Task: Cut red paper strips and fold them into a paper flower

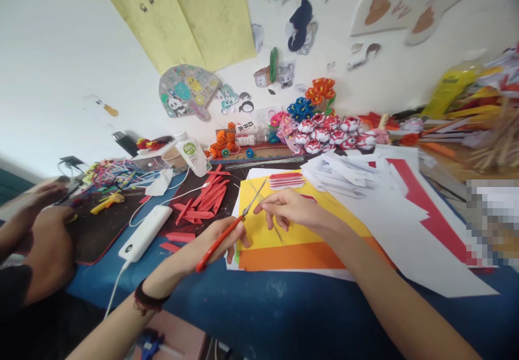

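Note:
A pair of scissors with red handles (219, 245) lies slanted in my left hand (214, 238). My fingers are closed around it near the pivot, and the blades point away from me. My right hand (288, 208) hovers over the yellow paper (328, 203), close beside the blades. Its fingers are bent and spread apart, with nothing visible in them. Several thin wires (279, 233) lie on the yellow sheet below. Farther back on it sit folded red-and-white paper strips (287, 180). An orange sheet (292, 256) shows along the near edge.
Loose red paper pieces (200, 200) and a white power bank (145, 233) with a cable lie to the left. White paper cutouts (340, 173) cover the right side. Paper flowers (324, 132) and a white bottle (192, 154) stand along the wall. Another person's arm (51, 235) is at far left.

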Tool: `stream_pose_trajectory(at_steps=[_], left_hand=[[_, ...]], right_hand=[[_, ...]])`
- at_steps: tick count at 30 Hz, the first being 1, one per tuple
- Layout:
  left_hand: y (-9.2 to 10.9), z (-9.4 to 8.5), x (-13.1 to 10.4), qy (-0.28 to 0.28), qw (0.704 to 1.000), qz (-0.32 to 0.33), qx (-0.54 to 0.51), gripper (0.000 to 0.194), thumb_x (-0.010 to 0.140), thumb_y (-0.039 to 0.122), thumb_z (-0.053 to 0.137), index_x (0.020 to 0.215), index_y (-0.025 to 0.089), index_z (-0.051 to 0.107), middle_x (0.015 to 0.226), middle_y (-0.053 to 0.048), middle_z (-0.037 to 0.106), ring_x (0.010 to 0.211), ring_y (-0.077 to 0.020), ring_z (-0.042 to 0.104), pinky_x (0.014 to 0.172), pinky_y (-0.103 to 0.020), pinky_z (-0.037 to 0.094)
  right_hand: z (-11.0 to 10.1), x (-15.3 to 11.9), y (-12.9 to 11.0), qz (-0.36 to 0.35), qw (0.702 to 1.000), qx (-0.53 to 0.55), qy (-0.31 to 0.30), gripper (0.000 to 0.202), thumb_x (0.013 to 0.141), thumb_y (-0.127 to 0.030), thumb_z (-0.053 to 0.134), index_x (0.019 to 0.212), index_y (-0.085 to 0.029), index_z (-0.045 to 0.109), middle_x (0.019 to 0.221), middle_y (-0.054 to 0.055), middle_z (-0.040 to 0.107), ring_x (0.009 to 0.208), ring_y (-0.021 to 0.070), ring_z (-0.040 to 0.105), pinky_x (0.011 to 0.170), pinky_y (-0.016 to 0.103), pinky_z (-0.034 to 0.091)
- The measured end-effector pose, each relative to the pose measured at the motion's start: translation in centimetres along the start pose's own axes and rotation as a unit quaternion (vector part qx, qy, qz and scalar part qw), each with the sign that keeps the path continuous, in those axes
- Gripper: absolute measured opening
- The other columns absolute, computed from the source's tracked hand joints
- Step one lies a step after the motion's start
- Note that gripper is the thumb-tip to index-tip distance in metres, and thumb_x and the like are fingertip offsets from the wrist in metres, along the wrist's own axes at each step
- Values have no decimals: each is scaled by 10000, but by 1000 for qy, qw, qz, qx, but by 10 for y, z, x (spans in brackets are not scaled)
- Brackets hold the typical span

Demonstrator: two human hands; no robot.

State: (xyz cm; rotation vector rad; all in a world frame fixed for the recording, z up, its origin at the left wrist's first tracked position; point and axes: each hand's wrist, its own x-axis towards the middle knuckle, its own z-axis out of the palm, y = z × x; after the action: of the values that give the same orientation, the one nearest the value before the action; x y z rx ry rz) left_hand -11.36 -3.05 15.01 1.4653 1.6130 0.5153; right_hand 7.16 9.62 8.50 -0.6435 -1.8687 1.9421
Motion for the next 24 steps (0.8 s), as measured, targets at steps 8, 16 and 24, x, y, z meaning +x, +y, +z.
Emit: stream_pose_trajectory(at_steps=[8, 16, 24], left_hand=[[-7, -2, 4, -7, 999, 5, -31, 380, 852, 540, 572, 837, 164, 618, 712, -12, 602, 551, -106, 568, 533, -223, 499], [-11, 0, 5, 0, 999, 16, -33, 356, 856, 520, 581, 842, 165, 611, 756, -23, 654, 536, -109, 579, 520, -225, 500], [-17, -10, 18, -22, 999, -21, 14, 370, 872, 506, 561, 725, 167, 589, 629, -25, 655, 476, -115, 583, 438, -190, 434]], right_hand=[[0, 2, 3, -8, 1000, -6, 0, 286, 963, -304, 531, 1028, -120, 740, 636, 4, 679, 385, 45, 499, 406, 179, 357], [-1, 5, 10, -17, 1000, -5, -3, 290, 959, -321, 532, 1037, -122, 729, 638, 5, 685, 380, 48, 511, 388, 172, 342], [-2, 8, 12, -8, 1000, -7, 2, 263, 946, -310, 553, 1001, -125, 731, 633, 6, 679, 374, 51, 505, 379, 174, 332]])
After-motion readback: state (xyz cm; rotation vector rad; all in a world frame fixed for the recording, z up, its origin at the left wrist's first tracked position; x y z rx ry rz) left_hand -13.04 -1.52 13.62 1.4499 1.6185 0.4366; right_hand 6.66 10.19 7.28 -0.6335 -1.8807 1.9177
